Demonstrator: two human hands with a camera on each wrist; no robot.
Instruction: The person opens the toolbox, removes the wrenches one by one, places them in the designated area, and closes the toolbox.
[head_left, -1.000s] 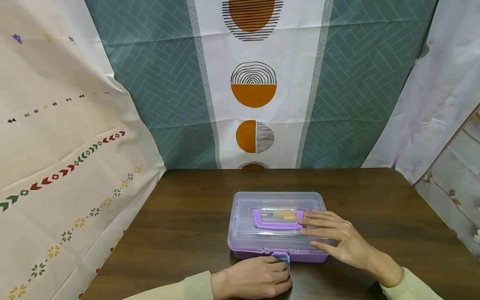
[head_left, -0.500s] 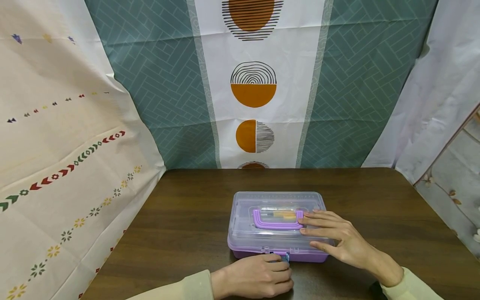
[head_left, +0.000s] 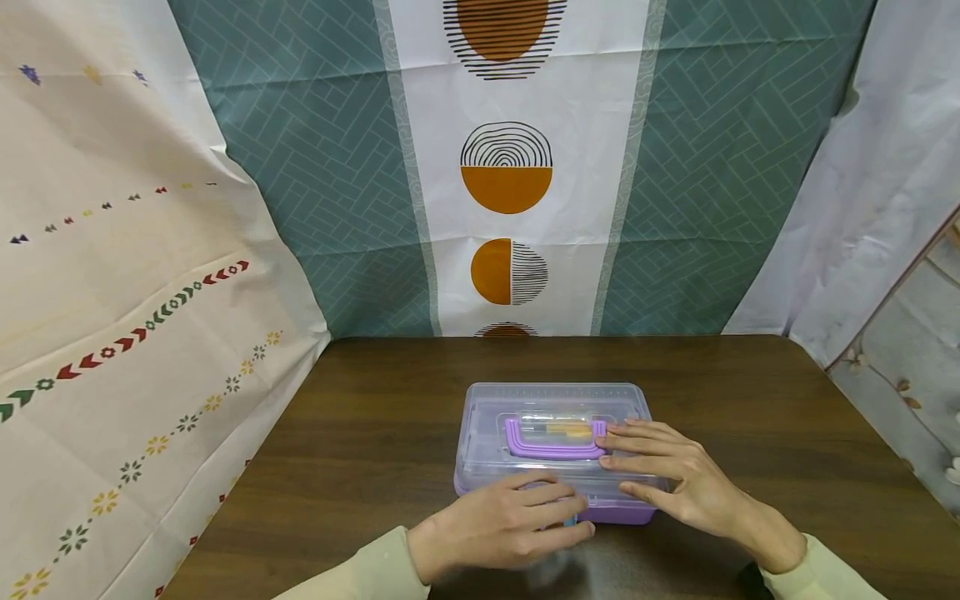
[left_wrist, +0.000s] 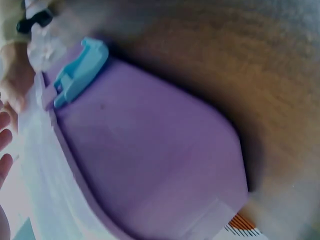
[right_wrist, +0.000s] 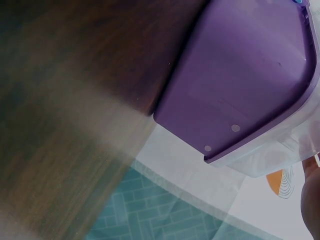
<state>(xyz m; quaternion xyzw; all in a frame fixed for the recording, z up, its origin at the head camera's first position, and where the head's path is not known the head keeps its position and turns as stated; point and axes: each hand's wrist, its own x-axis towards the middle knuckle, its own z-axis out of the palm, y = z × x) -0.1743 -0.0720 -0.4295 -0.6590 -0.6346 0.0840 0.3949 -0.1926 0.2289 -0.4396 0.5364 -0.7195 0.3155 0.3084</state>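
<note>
A pencil-case-like storage box (head_left: 617,513) with a purple base and a clear lid (head_left: 487,433) sits on the table, lid down. On the lid lies a purple carry handle (head_left: 555,452). My right hand (head_left: 671,467) rests on the lid's right side with fingers spread, beside the handle. My left hand (head_left: 510,521) is over the box's front edge, fingers loosely bent and holding nothing visible. A light blue latch (left_wrist: 82,72) shows on the front in the left wrist view, apart from the fingertips (left_wrist: 5,140). In the head view that hand mostly hides it.
The brown wooden table (head_left: 375,433) extends around the box. Something yellow (head_left: 570,429) shows through the lid. A patterned cloth (head_left: 510,167) hangs behind the table, with a cream cloth (head_left: 150,333) at left and white fabric (head_left: 862,208) at right.
My left hand has risen from the latch below the front edge to over the lid's front edge, its fingers less curled. The right hand and the box have stayed in place.
</note>
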